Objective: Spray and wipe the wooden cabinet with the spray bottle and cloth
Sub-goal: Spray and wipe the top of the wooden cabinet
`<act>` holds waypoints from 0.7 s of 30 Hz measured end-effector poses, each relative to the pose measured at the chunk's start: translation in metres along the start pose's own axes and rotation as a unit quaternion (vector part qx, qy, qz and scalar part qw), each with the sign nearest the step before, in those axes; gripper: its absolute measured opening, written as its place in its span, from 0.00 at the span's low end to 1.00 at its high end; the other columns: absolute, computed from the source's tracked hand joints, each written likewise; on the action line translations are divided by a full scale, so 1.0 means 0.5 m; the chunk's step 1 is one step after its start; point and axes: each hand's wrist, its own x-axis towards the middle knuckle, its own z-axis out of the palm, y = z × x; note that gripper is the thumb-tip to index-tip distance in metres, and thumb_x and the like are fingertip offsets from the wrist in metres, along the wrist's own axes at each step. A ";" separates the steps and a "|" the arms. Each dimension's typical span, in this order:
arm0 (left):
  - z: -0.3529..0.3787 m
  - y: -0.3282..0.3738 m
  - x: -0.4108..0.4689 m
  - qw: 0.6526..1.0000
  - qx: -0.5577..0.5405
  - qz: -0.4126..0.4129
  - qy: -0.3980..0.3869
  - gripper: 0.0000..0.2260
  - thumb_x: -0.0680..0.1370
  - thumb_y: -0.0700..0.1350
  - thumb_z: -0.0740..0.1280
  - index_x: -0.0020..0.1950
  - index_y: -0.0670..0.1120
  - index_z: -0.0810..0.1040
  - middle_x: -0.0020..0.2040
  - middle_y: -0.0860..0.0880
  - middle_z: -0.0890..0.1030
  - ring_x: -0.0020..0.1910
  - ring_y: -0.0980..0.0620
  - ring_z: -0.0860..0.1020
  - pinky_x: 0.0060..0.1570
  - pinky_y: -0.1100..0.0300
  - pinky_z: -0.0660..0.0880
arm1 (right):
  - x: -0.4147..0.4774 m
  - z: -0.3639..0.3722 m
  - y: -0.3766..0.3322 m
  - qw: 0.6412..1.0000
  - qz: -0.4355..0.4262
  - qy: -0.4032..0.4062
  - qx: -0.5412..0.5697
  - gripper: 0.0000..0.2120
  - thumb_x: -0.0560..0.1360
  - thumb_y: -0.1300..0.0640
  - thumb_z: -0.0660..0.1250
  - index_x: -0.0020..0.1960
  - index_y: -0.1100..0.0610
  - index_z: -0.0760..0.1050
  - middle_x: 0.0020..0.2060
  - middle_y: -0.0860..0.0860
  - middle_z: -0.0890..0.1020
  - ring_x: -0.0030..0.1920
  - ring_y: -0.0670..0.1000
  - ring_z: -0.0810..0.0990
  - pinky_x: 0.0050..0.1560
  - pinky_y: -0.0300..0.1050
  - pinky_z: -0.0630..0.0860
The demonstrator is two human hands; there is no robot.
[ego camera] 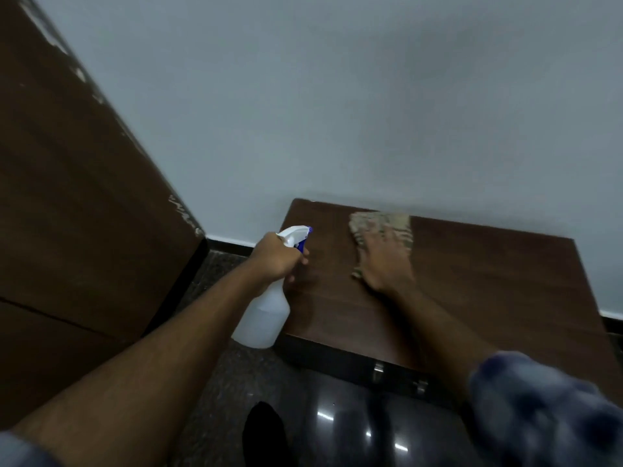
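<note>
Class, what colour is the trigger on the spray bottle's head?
Blue, on a white spray head; the head view shows the trigger in the left hand.

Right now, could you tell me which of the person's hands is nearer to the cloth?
Right. The right hand lies flat on the cloth, pressing it onto the cabinet top. The left hand is off to the cloth's left, gripping the spray bottle at the cabinet's edge.

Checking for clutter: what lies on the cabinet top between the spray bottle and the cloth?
Nothing: in the head view, only bare wood of the cabinet top separates spray bottle and cloth.
</note>
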 end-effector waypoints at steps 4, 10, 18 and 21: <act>-0.059 -0.031 0.018 0.999 -0.019 0.004 0.031 0.17 0.74 0.30 0.65 0.59 0.43 0.82 0.52 0.40 0.86 0.56 0.31 0.83 0.33 0.53 0.75 | 0.133 0.051 -0.183 0.997 -0.054 -0.058 0.011 0.28 0.84 0.46 0.49 0.83 0.48 0.52 0.82 0.49 0.51 0.82 0.57 0.47 0.80 0.56 0.44; -0.102 -0.071 0.018 0.999 -0.016 -0.008 0.035 0.22 0.75 0.28 0.63 0.67 0.39 0.79 0.55 0.38 0.85 0.51 0.34 0.83 0.47 0.45 0.77 | 0.188 0.070 -0.250 0.989 -0.113 -0.089 -0.022 0.29 0.84 0.46 0.51 0.83 0.49 0.50 0.82 0.49 0.49 0.82 0.57 0.45 0.80 0.58 0.44; -0.067 -0.039 -0.040 0.998 -0.011 -0.015 0.060 0.23 0.71 0.30 0.68 0.63 0.46 0.83 0.56 0.37 0.86 0.54 0.37 0.84 0.53 0.46 0.80 | -0.152 0.053 -0.250 0.957 -0.270 -0.097 0.043 0.31 0.80 0.44 0.57 0.81 0.49 0.56 0.81 0.51 0.57 0.81 0.55 0.52 0.78 0.60 0.48; -0.010 -0.019 -0.088 0.999 0.003 0.030 0.034 0.25 0.73 0.27 0.65 0.67 0.43 0.81 0.58 0.40 0.85 0.53 0.46 0.81 0.59 0.51 0.78 | -0.230 0.032 -0.210 0.960 -0.255 -0.115 0.011 0.33 0.81 0.46 0.60 0.82 0.50 0.54 0.82 0.50 0.53 0.82 0.54 0.47 0.80 0.59 0.46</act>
